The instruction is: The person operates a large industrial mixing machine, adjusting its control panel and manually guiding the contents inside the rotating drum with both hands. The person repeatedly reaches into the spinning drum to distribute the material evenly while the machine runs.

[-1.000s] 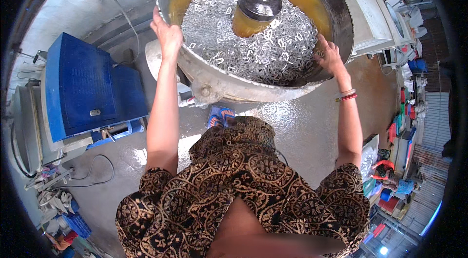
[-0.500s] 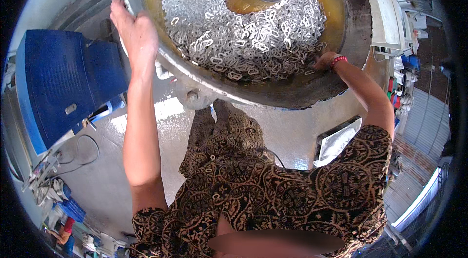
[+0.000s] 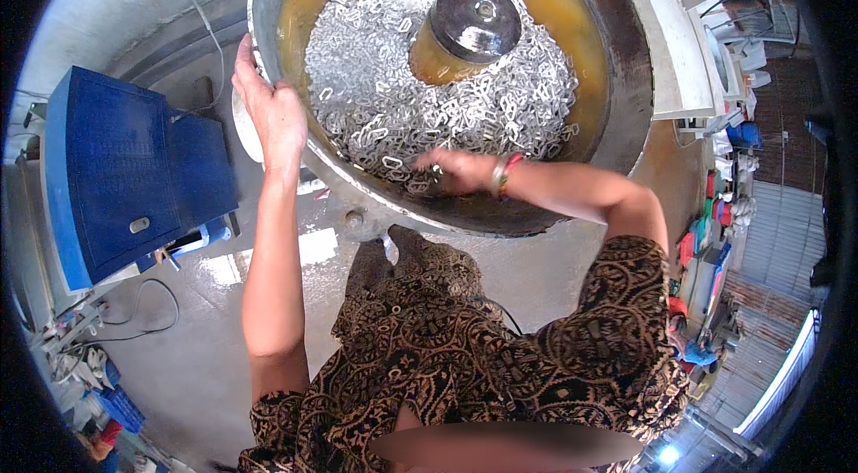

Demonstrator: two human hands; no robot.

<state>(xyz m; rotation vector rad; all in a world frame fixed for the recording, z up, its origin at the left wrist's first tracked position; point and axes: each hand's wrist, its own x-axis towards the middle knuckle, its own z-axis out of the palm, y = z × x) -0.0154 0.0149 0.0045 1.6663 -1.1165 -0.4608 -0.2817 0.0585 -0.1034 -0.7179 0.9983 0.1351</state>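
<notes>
A large round metal tub [image 3: 626, 80] is tilted in front of me, with yellowish liquid around a heap of small silver metal links [image 3: 375, 53]. From the heap rises a round central post with a dark shiny cap [image 3: 478, 17]. My left hand [image 3: 271, 111] grips the tub's left rim, its fingers along the outside and the thumb at the edge. Over the near edge of the links, my right hand [image 3: 458, 171] reaches leftward with fingers extended and slightly smeared by motion. Its fingertips touch the links, and no piece is clearly held.
A blue cabinet-like machine [image 3: 134, 169] stands to the left, with a cable [image 3: 156, 303] on the wet floor. A whitish ledge [image 3: 666, 35] adjoins the tub's right side. Assorted coloured items [image 3: 706, 223] line the far right, near corrugated sheeting [image 3: 786, 223].
My right hand has swept left from the right side of the heap to its near middle. My left hand stays on the rim. The tub sits lower in view, showing more of the post.
</notes>
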